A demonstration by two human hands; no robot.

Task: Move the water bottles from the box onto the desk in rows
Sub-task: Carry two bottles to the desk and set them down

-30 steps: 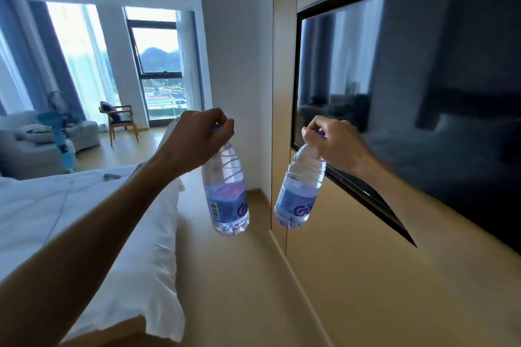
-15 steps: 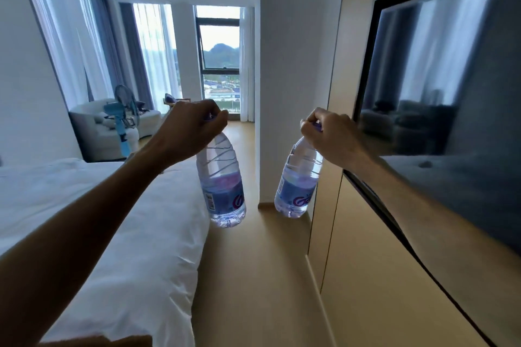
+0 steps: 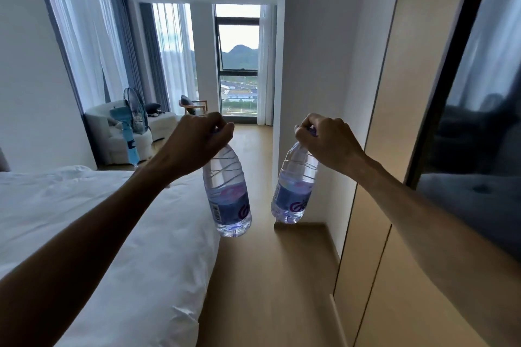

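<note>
Two clear water bottles with blue labels hang in the air in front of me. My left hand (image 3: 197, 141) grips the cap end of the left bottle (image 3: 227, 194), which hangs upright over the gap between bed and floor. My right hand (image 3: 327, 141) grips the top of the right bottle (image 3: 294, 190), which tilts slightly with its base toward the left. The caps are hidden under my fingers. Neither the box nor the desk is in view.
A white bed (image 3: 84, 220) fills the left. A wooden floor aisle (image 3: 267, 276) runs ahead toward a window (image 3: 238, 65). A white wall corner (image 3: 315, 79) and wood panelling with a dark TV screen (image 3: 479, 121) line the right. A blue fan (image 3: 132, 127) and sofa stand far left.
The view has swung left and forward along the aisle, so the window and seating area are more central. Both hands still hold their bottles, now slightly further apart.
</note>
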